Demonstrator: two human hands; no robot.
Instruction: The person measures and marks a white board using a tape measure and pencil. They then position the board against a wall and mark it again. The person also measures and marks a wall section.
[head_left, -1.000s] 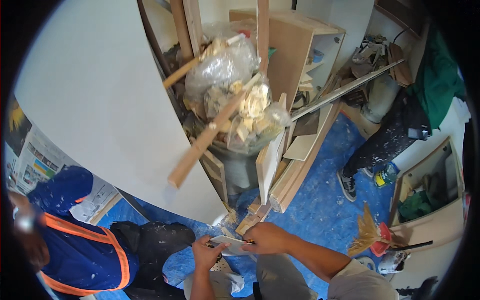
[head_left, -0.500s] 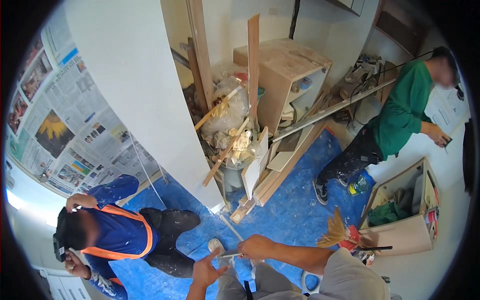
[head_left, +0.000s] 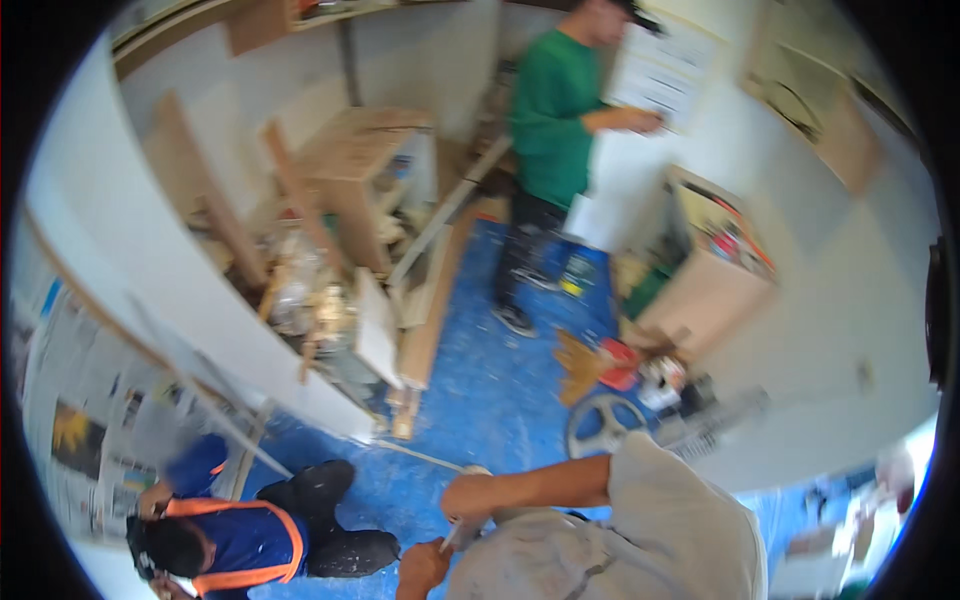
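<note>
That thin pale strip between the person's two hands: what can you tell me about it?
The thin pale strip is short, narrow and whitish, blurred here, so its material cannot be told. It runs on a slant from the left hand, low in the picture, up to the right hand, which is closed around its upper end. Both hands grip it above the person's grey-clad lap, over the blue floor covering. Nothing else seems to touch it.
</note>
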